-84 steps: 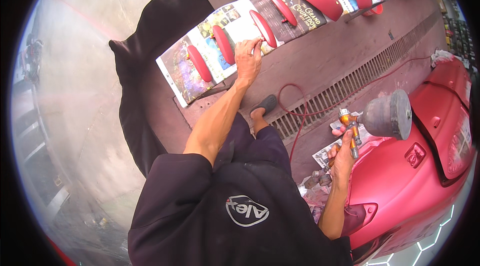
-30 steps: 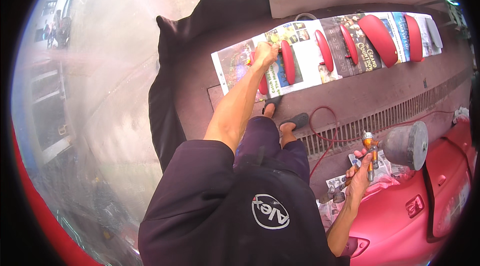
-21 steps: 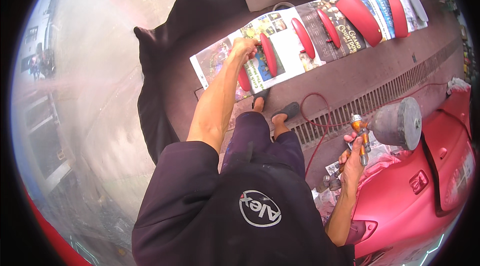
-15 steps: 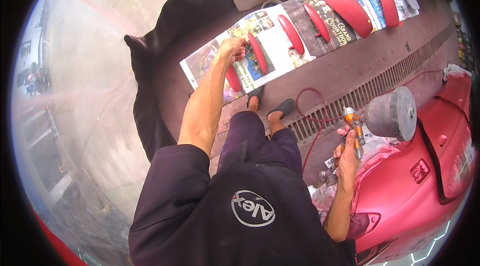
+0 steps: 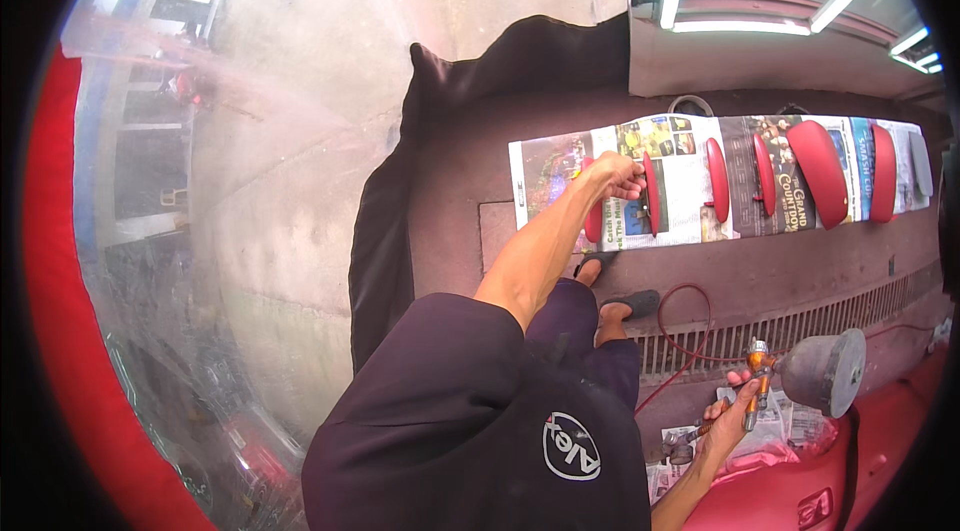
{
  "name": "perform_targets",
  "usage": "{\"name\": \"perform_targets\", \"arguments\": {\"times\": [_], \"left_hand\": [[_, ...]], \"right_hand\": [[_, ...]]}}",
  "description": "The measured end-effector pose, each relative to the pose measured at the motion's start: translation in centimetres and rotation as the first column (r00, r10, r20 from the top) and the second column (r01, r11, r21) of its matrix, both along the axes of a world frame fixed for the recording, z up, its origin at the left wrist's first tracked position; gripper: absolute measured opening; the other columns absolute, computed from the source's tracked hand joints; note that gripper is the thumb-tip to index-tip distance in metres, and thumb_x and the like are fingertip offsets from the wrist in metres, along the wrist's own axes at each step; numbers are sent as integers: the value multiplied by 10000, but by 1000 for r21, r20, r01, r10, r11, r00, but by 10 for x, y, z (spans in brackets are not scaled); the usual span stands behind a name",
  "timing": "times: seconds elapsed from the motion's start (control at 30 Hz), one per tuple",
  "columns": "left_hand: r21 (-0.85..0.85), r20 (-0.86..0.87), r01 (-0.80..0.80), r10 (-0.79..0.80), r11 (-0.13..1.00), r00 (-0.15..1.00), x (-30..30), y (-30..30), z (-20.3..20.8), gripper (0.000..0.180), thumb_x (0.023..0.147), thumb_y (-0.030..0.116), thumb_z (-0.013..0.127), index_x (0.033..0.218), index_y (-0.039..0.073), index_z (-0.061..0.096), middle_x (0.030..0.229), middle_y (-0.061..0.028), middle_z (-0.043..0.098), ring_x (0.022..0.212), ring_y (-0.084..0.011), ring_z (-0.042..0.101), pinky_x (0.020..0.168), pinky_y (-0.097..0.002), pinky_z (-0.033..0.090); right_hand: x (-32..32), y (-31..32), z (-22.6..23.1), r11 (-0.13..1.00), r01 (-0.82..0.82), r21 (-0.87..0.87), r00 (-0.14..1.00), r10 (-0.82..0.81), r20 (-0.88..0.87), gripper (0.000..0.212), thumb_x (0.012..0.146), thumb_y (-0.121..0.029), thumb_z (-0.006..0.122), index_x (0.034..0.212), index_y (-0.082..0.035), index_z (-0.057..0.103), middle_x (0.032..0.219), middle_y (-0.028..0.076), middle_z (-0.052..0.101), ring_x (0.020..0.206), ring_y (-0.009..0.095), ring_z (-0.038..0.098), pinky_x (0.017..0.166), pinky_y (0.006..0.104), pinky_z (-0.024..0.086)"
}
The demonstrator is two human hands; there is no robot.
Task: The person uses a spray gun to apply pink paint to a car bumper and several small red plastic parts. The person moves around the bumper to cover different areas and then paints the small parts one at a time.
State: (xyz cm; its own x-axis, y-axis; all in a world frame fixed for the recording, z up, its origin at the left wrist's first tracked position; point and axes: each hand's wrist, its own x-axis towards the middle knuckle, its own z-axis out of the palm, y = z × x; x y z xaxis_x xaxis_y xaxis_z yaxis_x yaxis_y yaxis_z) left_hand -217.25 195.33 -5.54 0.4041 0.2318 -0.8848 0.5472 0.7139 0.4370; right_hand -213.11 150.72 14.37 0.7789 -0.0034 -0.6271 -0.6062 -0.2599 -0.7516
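My left hand [image 5: 618,176] reaches over a newspaper-covered board [image 5: 530,163]. Its fingers are closed at the upper part of a slim red door handle [image 5: 652,201]; the grip itself is partly hidden. Another red piece [image 5: 593,219] shows beneath my left wrist. At lower right, my right hand [image 5: 738,406] is wrapped round an orange and silver spray gun [image 5: 762,371]. The gun's grey paint cup [image 5: 825,372] points to the right, away from the handles.
Along the board lie more red handles [image 5: 717,181], a red mirror cover [image 5: 818,174] and other curved parts. A red hose [image 5: 690,363] loops over a floor grating [image 5: 790,329]. Red bodywork [image 5: 780,496] stands at lower right; a black curtain [image 5: 385,266] hangs at left.
The view has swung, so the board, hands and bodywork sit farther right and lower. My left hand stays at the same handle, and my right hand keeps the spray gun.
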Motion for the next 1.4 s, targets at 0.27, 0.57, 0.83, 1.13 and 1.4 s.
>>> {"name": "perform_targets", "arguments": {"times": [0.27,0.57,0.83,1.13,1.4], "left_hand": [[32,67,-162,160,986,985,-53,-68,38,165,1063,133,593,1032,-21,645,854,-106,716,580,-147,674,500,-264,575],[-39,234,-254,256,966,938,-36,-207,52,189,1073,194,548,1120,12,568,809,-70,668,562,-144,640,462,-285,525],[-223,425,-233,310,946,850,1,-245,61,173,1131,232,499,1185,76,549,1016,-67,696,772,-112,647,658,-254,518],[-51,372,-241,243,969,896,16,-280,53,153,1095,208,552,1168,74,550,1008,-62,714,715,-70,597,618,-240,497],[58,287,-332,302,942,909,28,-306,25,209,1097,244,526,1177,54,561,882,-28,699,624,-63,556,532,-240,444]], "right_hand": [[3,-1,-1,999,-38,38,999,37,33,446,1057,-525,604,1256,-126,606,1015,0,644,478,44,401,415,217,331],[-7,-20,-1,998,-8,68,998,4,56,453,1089,-443,587,1303,-43,581,920,18,568,486,26,371,417,203,330],[5,-14,23,997,-73,-37,987,78,143,434,1052,-422,662,1205,-16,641,835,31,635,500,33,446,442,222,373],[3,-10,37,986,-128,-103,987,136,82,369,1065,-411,649,1094,-45,689,781,-28,586,550,7,443,474,205,331],[-14,-25,15,1000,-24,19,994,22,109,455,1072,-476,606,1257,-60,603,908,11,586,479,25,362,424,200,318]]}}
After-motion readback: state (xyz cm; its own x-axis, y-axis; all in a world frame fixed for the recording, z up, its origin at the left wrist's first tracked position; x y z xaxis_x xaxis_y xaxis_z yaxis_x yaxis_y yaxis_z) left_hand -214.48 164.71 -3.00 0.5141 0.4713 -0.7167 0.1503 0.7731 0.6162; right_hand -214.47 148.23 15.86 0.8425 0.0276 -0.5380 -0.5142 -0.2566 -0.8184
